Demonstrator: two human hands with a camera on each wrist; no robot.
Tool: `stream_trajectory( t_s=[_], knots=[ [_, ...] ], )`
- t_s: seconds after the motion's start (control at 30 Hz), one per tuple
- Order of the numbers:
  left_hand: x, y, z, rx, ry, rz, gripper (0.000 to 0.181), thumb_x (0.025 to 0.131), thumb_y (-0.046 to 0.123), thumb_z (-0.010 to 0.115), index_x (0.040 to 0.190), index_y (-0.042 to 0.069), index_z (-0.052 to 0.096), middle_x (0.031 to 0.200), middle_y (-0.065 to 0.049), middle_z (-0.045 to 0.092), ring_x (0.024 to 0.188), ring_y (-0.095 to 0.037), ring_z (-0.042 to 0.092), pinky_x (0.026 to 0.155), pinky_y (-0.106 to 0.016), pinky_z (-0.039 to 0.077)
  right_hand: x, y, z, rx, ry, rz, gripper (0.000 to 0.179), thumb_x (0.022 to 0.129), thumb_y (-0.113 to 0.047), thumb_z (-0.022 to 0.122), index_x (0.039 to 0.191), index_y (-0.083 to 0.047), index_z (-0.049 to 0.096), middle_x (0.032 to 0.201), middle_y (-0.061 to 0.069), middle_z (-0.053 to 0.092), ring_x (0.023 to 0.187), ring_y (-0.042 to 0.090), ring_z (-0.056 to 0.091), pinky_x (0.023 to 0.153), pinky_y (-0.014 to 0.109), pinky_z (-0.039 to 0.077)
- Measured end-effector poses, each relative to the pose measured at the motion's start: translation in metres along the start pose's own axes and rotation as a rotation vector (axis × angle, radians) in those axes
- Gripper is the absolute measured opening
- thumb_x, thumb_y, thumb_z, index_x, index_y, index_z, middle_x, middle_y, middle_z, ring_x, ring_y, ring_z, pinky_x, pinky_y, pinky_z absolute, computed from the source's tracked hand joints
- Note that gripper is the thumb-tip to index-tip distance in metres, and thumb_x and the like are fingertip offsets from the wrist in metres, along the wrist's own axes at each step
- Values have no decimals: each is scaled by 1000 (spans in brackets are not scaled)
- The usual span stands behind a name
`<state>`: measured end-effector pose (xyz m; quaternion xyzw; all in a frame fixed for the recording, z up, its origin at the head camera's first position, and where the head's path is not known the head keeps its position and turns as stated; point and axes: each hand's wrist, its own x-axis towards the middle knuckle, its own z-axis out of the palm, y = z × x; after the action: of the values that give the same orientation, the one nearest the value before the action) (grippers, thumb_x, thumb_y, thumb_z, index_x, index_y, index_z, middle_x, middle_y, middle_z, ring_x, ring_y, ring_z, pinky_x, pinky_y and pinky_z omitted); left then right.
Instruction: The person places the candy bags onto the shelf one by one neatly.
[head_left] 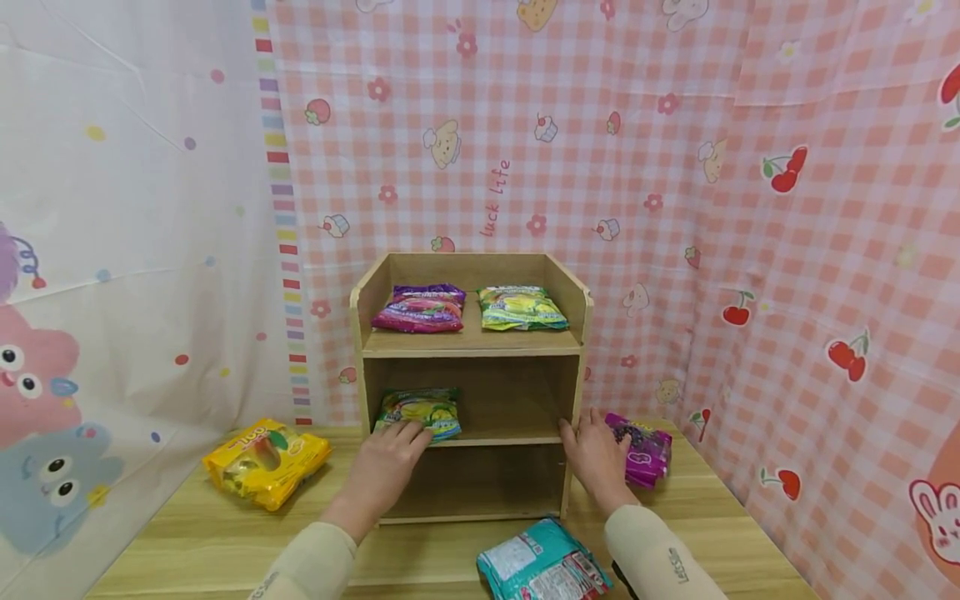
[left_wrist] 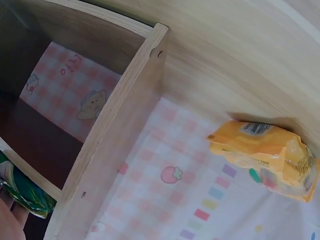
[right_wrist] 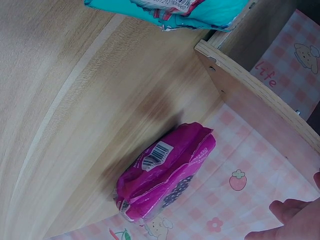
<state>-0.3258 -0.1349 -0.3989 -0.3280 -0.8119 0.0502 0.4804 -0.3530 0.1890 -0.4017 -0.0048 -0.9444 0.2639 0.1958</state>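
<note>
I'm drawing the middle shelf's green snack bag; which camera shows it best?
The head view: most of the green snack bag shows, the left hand partly covering its edge. Left wrist catches only a piece; right wrist, none.

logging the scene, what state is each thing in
Wooden shelf: upright
Green bag: on middle tier
Left hand: touching green bag
Right hand: touching wooden shelf
Top left bag: lying flat
Top right bag: lying flat
Yellow bag: on table
Purple bag: on table
Teal bag: on table

"How are the arms [head_left: 306, 562] posed?"
"Both stretch forward, well apart."
"And the left hand [head_left: 384, 464]?"
"Palm down, back upward."
"The right hand [head_left: 598, 458]?"
"Its fingers [right_wrist: 262, 234] are parted."
</note>
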Motion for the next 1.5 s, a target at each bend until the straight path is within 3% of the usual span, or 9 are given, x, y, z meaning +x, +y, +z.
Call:
stream_trajectory(
  t_s=[0.1,0.4,0.67,0.87,1.1,1.27,1.5],
  knots=[
    [0,-2,0,-7,-26,-16,28,77,-3,81,100,8,69,104,-9,70,90,-27,69,78,-39,57,0,0,0,-5,1,0,65,103,-39,45,148,9,36,154,26,31,140,45,31,108,74,3],
    [7,-4,4,-81,-26,-112,17,80,-4,76,89,8,68,90,-6,72,78,-23,69,72,-37,57,0,0,0,0,-9,5,66,104,-39,45,148,9,36,155,26,30,141,45,30,108,74,2],
    [9,-1,6,-35,-107,-120,16,80,4,75,91,7,65,90,-7,68,82,-26,67,78,-42,55,0,1,1,-3,-8,6,66,103,-39,45,147,9,37,155,26,30,141,45,31,108,74,2],
    [9,3,9,25,-136,-127,28,80,17,80,99,6,62,96,-10,63,88,-29,64,83,-48,52,-1,1,1,-10,-5,9,65,103,-40,45,146,9,39,154,26,32,141,44,31,108,74,3],
    [16,6,10,36,-143,-54,47,82,33,83,115,8,60,105,-10,60,95,-28,62,80,-42,53,0,-1,-1,2,2,0,66,103,-39,45,147,8,37,154,26,31,141,44,31,108,74,2],
    [28,5,7,-6,-205,-43,42,81,29,84,112,9,63,106,-8,63,94,-26,63,76,-39,53,-1,-1,-1,-3,-7,7,66,103,-40,45,148,8,36,155,26,30,141,44,31,108,74,2],
    [39,-3,0,-146,-270,-72,25,81,12,82,103,11,70,98,-5,69,87,-26,66,77,-40,56,-1,-1,-2,-5,-10,7,66,104,-40,44,148,8,35,155,26,30,141,44,30,108,74,2]
  ],
)
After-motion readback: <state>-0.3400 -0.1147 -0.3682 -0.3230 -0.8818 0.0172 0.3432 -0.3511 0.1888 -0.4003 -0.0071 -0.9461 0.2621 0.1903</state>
